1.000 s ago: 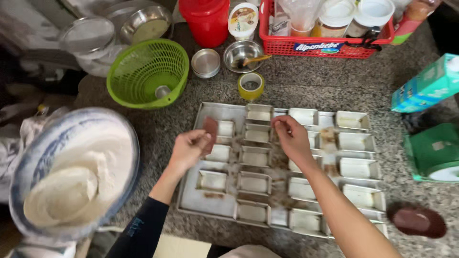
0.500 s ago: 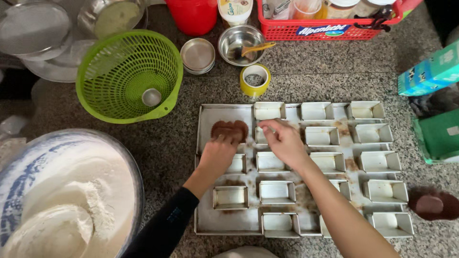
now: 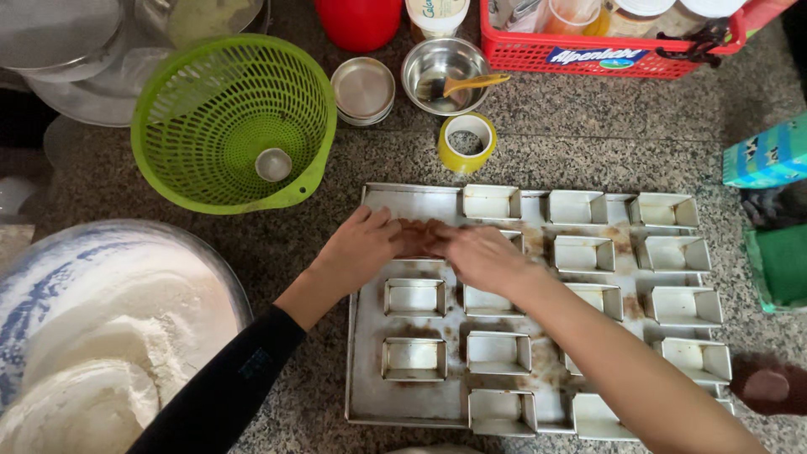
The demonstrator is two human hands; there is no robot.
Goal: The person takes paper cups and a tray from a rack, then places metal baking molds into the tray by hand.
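Two hands (image 3: 420, 248) press dough (image 3: 416, 238) over one tray (image 3: 370, 395).

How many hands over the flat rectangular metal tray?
2: left hand and right hand, fingertips meeting over the upper-left part of the tray. No other hands visible.

We find open passage along the baking tray's (image 3: 370, 403) bare left edge; small rectangular tins (image 3: 414, 297) crowd its middle and right, a green colander (image 3: 231, 118) blocking beyond.

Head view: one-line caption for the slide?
Left hand and right hand meet over a brown lump on a metal tray of small rectangular tins.
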